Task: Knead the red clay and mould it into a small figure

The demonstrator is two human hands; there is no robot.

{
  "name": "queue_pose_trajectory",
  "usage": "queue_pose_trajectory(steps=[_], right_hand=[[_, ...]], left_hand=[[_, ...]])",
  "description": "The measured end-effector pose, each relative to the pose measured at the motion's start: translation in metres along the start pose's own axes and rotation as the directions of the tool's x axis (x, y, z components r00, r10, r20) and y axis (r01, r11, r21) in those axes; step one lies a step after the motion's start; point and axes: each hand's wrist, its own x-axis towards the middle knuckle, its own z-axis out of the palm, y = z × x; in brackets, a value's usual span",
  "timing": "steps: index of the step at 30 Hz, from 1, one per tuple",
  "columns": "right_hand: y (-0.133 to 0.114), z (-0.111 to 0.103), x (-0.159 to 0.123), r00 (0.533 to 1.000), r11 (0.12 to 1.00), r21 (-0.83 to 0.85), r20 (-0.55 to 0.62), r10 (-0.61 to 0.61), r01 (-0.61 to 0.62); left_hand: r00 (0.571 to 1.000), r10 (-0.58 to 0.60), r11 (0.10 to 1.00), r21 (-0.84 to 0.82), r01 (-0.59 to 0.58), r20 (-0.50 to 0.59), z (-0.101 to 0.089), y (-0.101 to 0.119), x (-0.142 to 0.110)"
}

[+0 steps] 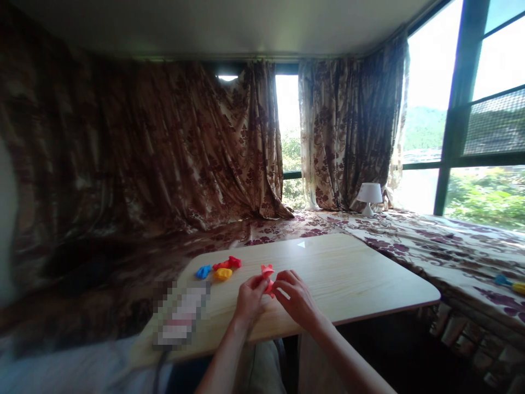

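Above the near part of the table, a small coral-red, crumpled piece of thin material [267, 269] is between my hands; whether it is paper, cloth or plastic I cannot make out. My left hand [248, 298] pinches it from the left with thumb and fingers. From the right, my right hand [296, 296] has its fingertips closed at the lower edge of the same piece. Left of my hands lie similar crumpled pieces: a blue one [203, 272], a yellow one [222, 274] and a red one [233, 262].
The pale wooden table [361, 273] has a rounded right corner. A blurred-out flat object [182, 317] with a cable lies at its left. Behind is a flower-patterned ledge [394, 230] bearing a white lamp [369, 194]. A blue-and-yellow item [511, 284] lies far right.
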Motion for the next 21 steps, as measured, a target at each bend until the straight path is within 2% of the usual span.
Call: queue_pose_trajectory(steps=[4, 21], right_hand=[[-0.0014, -0.0002, 0.0002, 1.000, 1.000, 0.006, -0.019, 0.003, -0.003], [-0.0043, 0.0003, 0.0013, 1.000, 1.000, 0.006, 0.006, -0.010, 0.010]], left_hand=[[1.000, 0.001, 1.000, 0.001, -0.001, -0.019, 0.0001, 0.0002, -0.0002], [0.999, -0.003, 1.000, -0.012, 0.004, 0.034, -0.0006, -0.0050, 0.0020]])
